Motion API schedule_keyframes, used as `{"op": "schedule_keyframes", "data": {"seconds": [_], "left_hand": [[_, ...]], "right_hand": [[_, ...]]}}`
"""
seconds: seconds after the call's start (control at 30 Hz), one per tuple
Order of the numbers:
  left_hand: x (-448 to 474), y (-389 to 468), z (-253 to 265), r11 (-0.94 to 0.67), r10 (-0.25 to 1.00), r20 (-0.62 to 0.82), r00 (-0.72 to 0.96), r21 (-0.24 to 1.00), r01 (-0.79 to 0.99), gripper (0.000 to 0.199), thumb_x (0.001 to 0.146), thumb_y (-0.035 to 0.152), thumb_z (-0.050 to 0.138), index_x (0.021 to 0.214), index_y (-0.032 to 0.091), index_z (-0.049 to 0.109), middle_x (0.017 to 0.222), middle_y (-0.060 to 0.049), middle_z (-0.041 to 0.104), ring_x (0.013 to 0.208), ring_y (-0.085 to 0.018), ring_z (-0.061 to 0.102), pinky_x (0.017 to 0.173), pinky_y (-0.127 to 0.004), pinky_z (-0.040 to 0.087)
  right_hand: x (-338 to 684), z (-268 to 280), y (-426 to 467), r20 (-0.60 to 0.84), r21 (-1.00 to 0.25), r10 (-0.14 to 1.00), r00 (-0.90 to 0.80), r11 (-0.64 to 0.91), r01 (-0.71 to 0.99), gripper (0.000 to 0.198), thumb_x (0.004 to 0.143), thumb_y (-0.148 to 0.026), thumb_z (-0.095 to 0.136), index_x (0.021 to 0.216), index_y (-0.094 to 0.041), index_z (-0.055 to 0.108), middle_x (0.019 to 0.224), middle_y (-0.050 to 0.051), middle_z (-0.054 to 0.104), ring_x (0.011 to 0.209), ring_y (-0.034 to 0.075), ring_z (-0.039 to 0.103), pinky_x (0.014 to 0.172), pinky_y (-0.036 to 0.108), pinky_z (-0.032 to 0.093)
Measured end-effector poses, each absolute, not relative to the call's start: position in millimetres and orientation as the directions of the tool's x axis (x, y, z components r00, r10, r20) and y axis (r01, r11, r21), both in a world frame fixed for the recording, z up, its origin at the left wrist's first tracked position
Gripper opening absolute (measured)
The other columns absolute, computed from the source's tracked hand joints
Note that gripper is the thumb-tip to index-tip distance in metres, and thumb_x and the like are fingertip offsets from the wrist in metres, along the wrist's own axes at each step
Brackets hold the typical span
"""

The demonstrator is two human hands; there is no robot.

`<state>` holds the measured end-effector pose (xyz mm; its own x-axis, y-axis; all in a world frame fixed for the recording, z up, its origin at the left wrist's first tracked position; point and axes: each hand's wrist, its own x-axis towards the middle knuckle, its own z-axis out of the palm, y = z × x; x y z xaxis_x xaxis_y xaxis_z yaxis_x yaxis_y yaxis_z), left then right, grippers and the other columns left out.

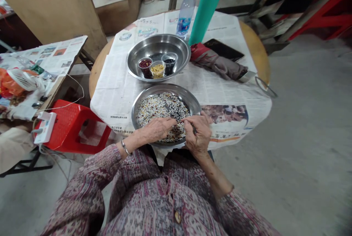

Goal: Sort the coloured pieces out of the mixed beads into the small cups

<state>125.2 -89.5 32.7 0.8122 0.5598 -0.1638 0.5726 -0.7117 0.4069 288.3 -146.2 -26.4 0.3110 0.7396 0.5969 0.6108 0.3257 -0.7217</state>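
Observation:
A shallow steel dish [193, 100] at the table's near edge holds a mix of white, black, yellow and reddish grains or beans [158, 107]. Over its near part, my left hand [158, 129] reaches in from the left, fingertips pressed together. Close beside those fingertips is my right hand [198, 133], with its thumb and fingers pinched; anything between them is too small to make out. Just beyond, a larger steel basin [137, 50] holds three clear cups: dark red beans [145, 64], yellow beans [157, 70] and black beans [169, 62].
Newspaper [112, 82] covers the round table. A water bottle [186, 12], a teal bottle [207, 8], a dark phone [224, 49] and a folded umbrella [217, 62] lie or stand behind and right. At left are a red stool [66, 126], a power strip [45, 127] and another table.

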Motion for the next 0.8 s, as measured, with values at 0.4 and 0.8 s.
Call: {"op": "schedule_keyframes", "data": {"seconds": [0.4,0.8], "left_hand": [[127,-87,42,-0.623,0.669,-0.270,0.693,0.304,0.720,0.021,0.105,0.031,0.042,0.109,0.020,0.059,0.092,-0.005,0.073,0.086,-0.020,0.068,0.073,-0.030,0.047],[117,-81,48,-0.585,0.749,-0.225,0.623,0.216,0.782,0.033,0.105,0.040,0.040,0.100,0.019,0.065,0.079,-0.006,0.071,0.071,-0.018,0.064,0.064,-0.028,0.040]], "right_hand": [[288,-26,-146,0.624,-0.701,0.725,0.290,0.356,0.618,0.017,0.092,-0.023,0.056,0.080,-0.024,0.067,0.078,-0.001,0.072,0.078,0.017,0.064,0.110,0.048,0.039],[288,-25,-147,0.608,-0.708,0.736,0.297,0.334,0.623,0.019,0.093,-0.025,0.054,0.079,-0.024,0.067,0.078,-0.001,0.072,0.077,0.017,0.064,0.109,0.048,0.039]]}}
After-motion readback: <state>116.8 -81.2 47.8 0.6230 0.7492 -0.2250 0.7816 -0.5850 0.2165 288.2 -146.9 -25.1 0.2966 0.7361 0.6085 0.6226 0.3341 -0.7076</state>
